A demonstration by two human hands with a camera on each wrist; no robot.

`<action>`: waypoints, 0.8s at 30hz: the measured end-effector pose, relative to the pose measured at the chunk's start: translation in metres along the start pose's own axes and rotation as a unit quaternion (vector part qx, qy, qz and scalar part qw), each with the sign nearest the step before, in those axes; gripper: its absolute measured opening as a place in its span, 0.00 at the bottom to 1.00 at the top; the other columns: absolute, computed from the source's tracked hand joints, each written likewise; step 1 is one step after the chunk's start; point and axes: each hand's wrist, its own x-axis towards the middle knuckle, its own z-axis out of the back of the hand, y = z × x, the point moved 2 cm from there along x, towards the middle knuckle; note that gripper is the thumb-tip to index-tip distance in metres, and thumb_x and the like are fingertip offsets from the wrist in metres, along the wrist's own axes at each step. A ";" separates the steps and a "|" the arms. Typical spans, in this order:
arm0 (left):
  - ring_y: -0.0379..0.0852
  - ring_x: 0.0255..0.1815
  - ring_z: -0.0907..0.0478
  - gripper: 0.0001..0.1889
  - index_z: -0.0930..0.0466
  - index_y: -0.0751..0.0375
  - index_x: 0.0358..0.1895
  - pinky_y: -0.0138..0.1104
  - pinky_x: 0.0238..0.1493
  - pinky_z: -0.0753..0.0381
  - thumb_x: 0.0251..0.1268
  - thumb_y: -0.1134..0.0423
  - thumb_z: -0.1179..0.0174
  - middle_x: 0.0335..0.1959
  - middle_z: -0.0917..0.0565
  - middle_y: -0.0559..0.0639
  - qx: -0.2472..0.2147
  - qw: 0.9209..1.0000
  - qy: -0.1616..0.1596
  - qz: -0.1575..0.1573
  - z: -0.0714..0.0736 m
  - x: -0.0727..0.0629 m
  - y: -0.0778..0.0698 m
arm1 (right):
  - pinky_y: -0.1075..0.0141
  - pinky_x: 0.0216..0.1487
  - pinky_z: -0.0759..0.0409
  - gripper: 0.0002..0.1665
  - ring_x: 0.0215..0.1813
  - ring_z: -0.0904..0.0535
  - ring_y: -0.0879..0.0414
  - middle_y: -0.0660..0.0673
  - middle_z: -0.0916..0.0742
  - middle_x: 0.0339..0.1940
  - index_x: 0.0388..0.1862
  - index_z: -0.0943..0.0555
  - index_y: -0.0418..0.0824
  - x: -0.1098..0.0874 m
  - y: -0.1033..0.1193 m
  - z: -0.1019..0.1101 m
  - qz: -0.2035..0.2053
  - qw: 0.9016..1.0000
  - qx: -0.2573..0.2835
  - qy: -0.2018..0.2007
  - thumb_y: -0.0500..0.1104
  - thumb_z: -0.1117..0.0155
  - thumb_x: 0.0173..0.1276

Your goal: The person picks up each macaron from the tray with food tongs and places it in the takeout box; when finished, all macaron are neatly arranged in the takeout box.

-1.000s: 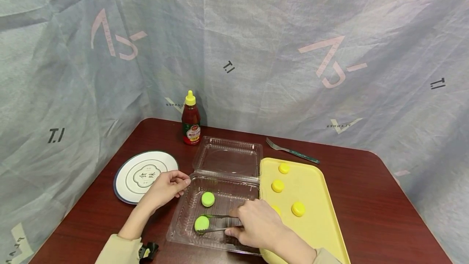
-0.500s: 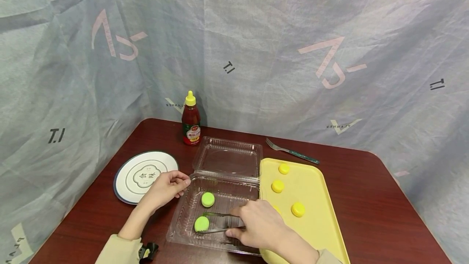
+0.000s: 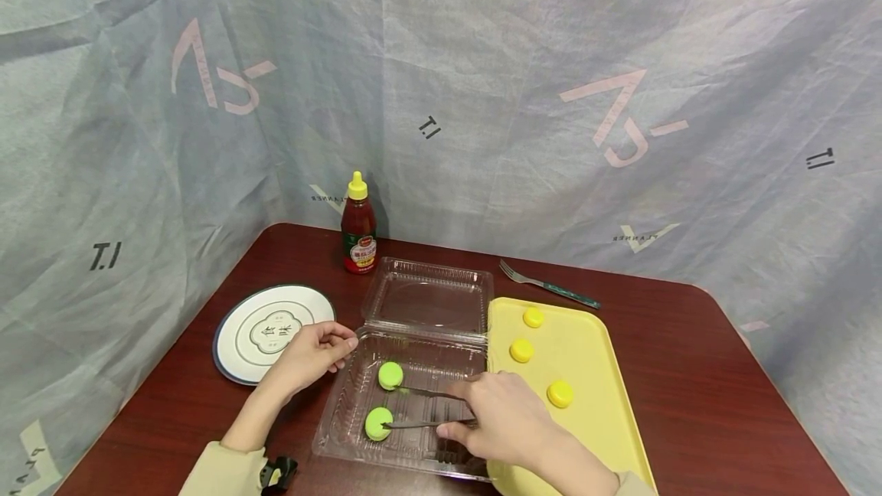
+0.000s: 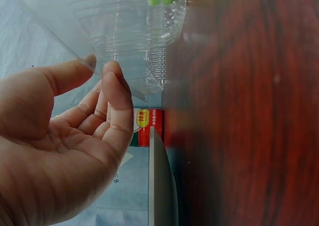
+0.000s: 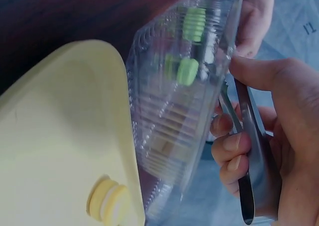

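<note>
Head view, right hand (image 3: 506,416) holding spread tongs (image 3: 420,425), beside two green macarons (image 3: 378,424), inside clear container (image 3: 427,446), left hand (image 3: 313,354) pinching its edge.

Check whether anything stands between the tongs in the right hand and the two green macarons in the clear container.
Nothing visible does. The lid lies open beyond the container, and from the right hand the tongs reach over its floor toward the green macarons. The left hand is aside, at the container's left edge.
</note>
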 end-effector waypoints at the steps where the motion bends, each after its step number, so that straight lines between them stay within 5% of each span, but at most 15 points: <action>1: 0.45 0.27 0.23 0.10 0.20 0.73 0.45 0.33 0.29 0.19 0.70 0.67 0.39 0.27 0.20 0.52 -0.001 1.000 0.000 0.000 0.000 0.000 0.000 | 0.64 0.25 0.25 0.19 0.25 0.23 0.64 0.62 0.18 0.21 0.39 0.14 0.49 -0.001 -0.001 0.002 -0.003 1.000 0.003 0.000 0.62 0.28 0.60; 8: 0.46 0.27 0.23 0.09 0.20 0.73 0.45 0.33 0.29 0.19 0.70 0.67 0.39 0.27 0.20 0.53 -0.003 1.000 0.001 -0.001 0.001 -0.001 -0.002 | 0.61 0.29 0.22 0.25 0.30 0.19 0.62 0.56 0.13 0.28 0.47 0.15 0.45 -0.012 -0.011 0.014 -0.023 0.999 -0.005 -0.023 0.61 0.28 0.60; 15: 0.45 0.27 0.23 0.10 0.20 0.73 0.45 0.34 0.29 0.19 0.70 0.67 0.39 0.27 0.20 0.53 -0.002 1.000 0.002 -0.002 0.000 -0.002 -0.003 | 0.69 0.20 0.36 0.23 0.17 0.38 0.69 0.65 0.33 0.14 0.44 0.15 0.48 -0.024 -0.026 0.024 -0.039 0.998 -0.012 -0.055 0.62 0.27 0.59; 24: 0.45 0.27 0.23 0.09 0.20 0.73 0.45 0.33 0.29 0.19 0.70 0.68 0.39 0.27 0.20 0.52 0.000 1.000 0.000 0.003 0.000 -0.002 -0.004 | 0.71 0.20 0.41 0.17 0.18 0.42 0.70 0.65 0.37 0.14 0.38 0.17 0.55 -0.043 -0.047 0.035 -0.062 0.994 -0.018 -0.093 0.60 0.24 0.56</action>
